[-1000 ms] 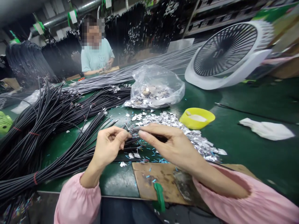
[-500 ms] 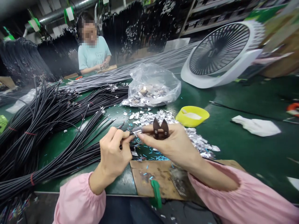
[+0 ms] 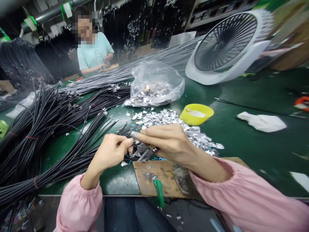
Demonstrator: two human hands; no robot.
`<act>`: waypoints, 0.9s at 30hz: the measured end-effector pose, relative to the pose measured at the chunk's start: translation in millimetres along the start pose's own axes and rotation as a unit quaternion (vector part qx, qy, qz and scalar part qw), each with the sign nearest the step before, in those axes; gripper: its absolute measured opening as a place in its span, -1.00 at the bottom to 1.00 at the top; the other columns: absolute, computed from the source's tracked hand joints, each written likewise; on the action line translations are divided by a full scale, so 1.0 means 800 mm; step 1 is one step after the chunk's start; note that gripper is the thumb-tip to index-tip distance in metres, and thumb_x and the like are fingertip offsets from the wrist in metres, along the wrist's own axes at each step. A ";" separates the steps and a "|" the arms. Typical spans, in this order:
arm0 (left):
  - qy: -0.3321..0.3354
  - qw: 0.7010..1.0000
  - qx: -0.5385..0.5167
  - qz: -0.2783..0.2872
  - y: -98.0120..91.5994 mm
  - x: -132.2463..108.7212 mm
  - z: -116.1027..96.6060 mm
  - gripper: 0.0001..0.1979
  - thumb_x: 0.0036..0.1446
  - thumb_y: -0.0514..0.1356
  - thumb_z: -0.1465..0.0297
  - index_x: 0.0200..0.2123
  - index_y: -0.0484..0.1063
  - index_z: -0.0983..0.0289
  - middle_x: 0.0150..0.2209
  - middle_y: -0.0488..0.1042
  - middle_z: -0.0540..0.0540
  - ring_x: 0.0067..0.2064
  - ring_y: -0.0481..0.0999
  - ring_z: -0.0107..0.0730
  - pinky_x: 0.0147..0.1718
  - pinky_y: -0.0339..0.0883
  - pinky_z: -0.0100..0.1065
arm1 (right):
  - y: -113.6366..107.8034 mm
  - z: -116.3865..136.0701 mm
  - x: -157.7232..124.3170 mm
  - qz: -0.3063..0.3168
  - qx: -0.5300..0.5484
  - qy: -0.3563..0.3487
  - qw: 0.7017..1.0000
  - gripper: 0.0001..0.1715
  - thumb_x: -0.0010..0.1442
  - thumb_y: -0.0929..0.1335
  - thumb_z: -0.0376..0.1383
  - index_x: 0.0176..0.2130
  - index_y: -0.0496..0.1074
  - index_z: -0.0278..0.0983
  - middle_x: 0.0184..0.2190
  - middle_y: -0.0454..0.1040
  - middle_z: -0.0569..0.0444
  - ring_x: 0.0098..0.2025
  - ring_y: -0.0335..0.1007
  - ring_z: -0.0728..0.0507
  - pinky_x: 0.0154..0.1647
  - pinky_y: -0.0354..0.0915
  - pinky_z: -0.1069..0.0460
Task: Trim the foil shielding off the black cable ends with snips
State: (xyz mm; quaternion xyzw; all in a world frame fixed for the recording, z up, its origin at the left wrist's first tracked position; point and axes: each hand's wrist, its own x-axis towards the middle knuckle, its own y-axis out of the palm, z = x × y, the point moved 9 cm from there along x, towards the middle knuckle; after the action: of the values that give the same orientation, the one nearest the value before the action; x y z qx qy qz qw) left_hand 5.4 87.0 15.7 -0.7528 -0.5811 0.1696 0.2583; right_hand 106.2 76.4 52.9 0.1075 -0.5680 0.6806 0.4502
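Observation:
My left hand is closed, thumb and forefinger pinched on the end of a black cable, most of which the fingers hide. Close against it, my right hand is closed around a pair of small snips, whose pointed blades angle down to the left below the fingers. The covered fingertips of my right hand meet the pinched cable end. Scraps of silver foil lie heaped behind the hands, with short blue wire bits among them. A bundle of black cables reaches in from the left, ends towards my left hand.
A clear plastic bag of foil scraps stands behind the heap. To its right are a yellow dish and a white fan. A stained cardboard sheet lies at the table's front edge. Across the table sits a person.
My right hand has turned over, so the snips' blades swing from pointing up to pointing down-left. My left hand has shifted slightly left. The view has tilted down a little.

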 end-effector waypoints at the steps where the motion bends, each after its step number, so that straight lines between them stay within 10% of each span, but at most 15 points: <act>1: -0.016 0.999 0.012 -0.031 -0.006 0.002 0.006 -0.59 0.15 0.01 0.29 -0.71 0.28 0.29 -0.75 0.16 -0.07 -0.67 0.11 -0.56 -0.66 -0.07 -0.45 | 0.000 0.003 -0.002 0.006 -0.026 -0.022 0.999 -0.61 0.23 0.14 -0.32 -0.32 0.51 -0.19 -0.52 0.48 0.05 -0.52 0.33 -0.04 -0.56 0.18 0.05; 9: 0.002 0.971 -0.183 -0.154 -0.025 0.006 0.021 -0.82 -0.06 0.21 0.30 -0.53 0.44 0.32 -0.64 0.34 -0.02 -0.63 0.24 -0.56 -0.67 0.08 -0.49 | -0.039 -0.036 -0.014 -0.165 -0.221 0.152 0.949 -0.70 0.00 0.23 -0.49 -0.35 0.52 -0.31 -0.47 0.45 -0.01 -0.51 0.32 -0.08 -0.56 0.12 0.04; 15: 0.021 0.969 -0.170 -0.180 -0.025 -0.005 0.010 -0.86 -0.05 0.23 0.38 -0.56 0.40 0.32 -0.68 0.31 -0.06 -0.66 0.26 -0.56 -0.69 0.14 -0.50 | -0.018 -0.026 0.007 -0.115 0.085 0.144 0.979 -0.86 0.07 0.32 -0.35 -0.48 0.46 -0.29 -0.53 0.42 0.07 -0.54 0.29 0.00 -0.56 0.20 0.09; 27: 0.221 0.899 0.171 -0.337 -0.018 -0.041 -0.041 -0.82 0.11 0.13 0.53 -0.53 0.39 0.30 -0.61 0.20 -0.07 -0.59 0.19 -0.58 -0.59 0.06 -0.47 | -0.010 -0.038 -0.001 -0.112 0.148 0.231 0.955 -0.79 -0.01 0.32 -0.36 -0.64 0.31 -0.28 -0.73 0.13 0.21 -0.65 0.02 0.06 -0.66 0.02 0.12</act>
State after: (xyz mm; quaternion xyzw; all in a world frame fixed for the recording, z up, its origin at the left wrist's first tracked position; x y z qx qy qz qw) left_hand 3.3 51.9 48.9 -0.4740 -0.6904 -0.0019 0.5465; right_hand 123.9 102.3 47.6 0.0763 -0.3257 0.7083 0.6216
